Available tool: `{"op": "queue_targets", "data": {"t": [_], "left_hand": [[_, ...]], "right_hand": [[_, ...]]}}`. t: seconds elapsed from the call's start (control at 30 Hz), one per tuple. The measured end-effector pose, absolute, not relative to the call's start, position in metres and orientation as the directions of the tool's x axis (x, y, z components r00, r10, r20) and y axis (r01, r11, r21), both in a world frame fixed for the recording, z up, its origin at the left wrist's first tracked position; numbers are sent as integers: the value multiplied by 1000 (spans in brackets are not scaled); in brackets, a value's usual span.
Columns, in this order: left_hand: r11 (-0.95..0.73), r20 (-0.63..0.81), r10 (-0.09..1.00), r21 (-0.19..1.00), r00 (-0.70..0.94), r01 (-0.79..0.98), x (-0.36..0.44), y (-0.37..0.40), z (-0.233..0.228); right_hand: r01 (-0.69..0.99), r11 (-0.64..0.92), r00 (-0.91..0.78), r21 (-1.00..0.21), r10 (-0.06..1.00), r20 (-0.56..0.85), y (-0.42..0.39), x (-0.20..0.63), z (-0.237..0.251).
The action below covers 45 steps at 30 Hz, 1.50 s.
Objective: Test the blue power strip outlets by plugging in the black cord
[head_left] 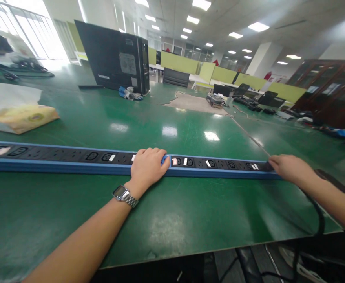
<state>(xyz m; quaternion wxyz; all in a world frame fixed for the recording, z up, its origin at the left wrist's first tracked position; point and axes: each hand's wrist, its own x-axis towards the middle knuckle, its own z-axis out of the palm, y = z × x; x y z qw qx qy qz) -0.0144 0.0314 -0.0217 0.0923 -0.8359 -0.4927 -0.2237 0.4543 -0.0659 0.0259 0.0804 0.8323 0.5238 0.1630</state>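
A long blue power strip (219,171) with a black face of several sockets and small white labels lies across the green table. My left hand (148,167), with a metal-band watch (125,195) on the wrist, is closed over the middle of the strip. Near the right end, the fingers of my right hand (290,167) pinch what looks like a black plug (268,166) at the sockets; the fingers partly hide it, and it is blurred. Under my right wrist a black cable (319,214) hangs past the table's front edge.
On the green table (72,212) stand a tissue pack (22,118) at left and a black computer case (116,59) behind, with gloves (130,93) beside it. Bare brown board (190,103) shows farther back. Cables (28,65) lie at the far left.
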Motion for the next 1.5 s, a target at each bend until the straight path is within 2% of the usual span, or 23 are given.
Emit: {"op": "queue_targets", "data": {"t": [0.1,0.17,0.27,0.33,0.37,0.43,0.5,0.63,0.77,0.87,0.93,0.97,1.0,1.07,1.1,1.2,1.5], "left_hand": [[-496,470,780,64,413,866,-14,31,-22],[-495,470,781,65,411,867,-14,31,-21],[-500,464,783,74,414,863,-13,31,-21],[-492,459,790,80,406,867,-12,31,-20],[-487,458,793,80,402,870,-12,31,-20],[-482,457,795,74,400,873,-12,31,-20],[-488,456,790,66,409,870,-13,31,-20],[-497,456,785,62,418,865,-14,31,-22],[-498,456,789,80,413,863,-14,31,-21],[-499,446,795,95,411,861,-14,30,-20],[-501,443,795,95,414,860,-14,29,-19],[-498,446,795,93,411,862,-14,29,-19],[-496,450,794,93,408,863,-14,29,-19],[-496,455,794,100,403,863,-14,29,-19],[-500,454,793,105,406,859,-15,29,-19],[-521,454,784,111,423,846,-16,28,-19],[-518,447,791,125,418,846,-16,31,-21]], "right_hand": [[854,-354,380,382,925,8,-68,446,26],[849,-392,410,355,912,27,-69,446,36],[826,-475,430,303,879,204,-71,444,58],[840,-495,428,221,856,292,-69,431,67],[872,-461,410,166,872,267,-67,421,67],[958,-273,257,84,953,163,-59,397,61],[968,-225,208,110,967,148,-51,375,48],[931,-242,212,275,968,133,-45,353,27],[897,-196,191,395,980,52,-47,347,30],[889,-274,250,368,962,113,-48,337,53],[908,-317,265,273,941,209,-47,320,70],[929,-302,248,214,938,243,-45,306,76],[962,-230,195,150,956,219,-43,290,80],[996,-64,59,55,993,102,-34,253,79],[998,-31,27,54,997,66,-28,236,75],[992,-81,74,96,995,66,-12,203,58],[971,-120,113,206,993,47,-11,197,49]]}}
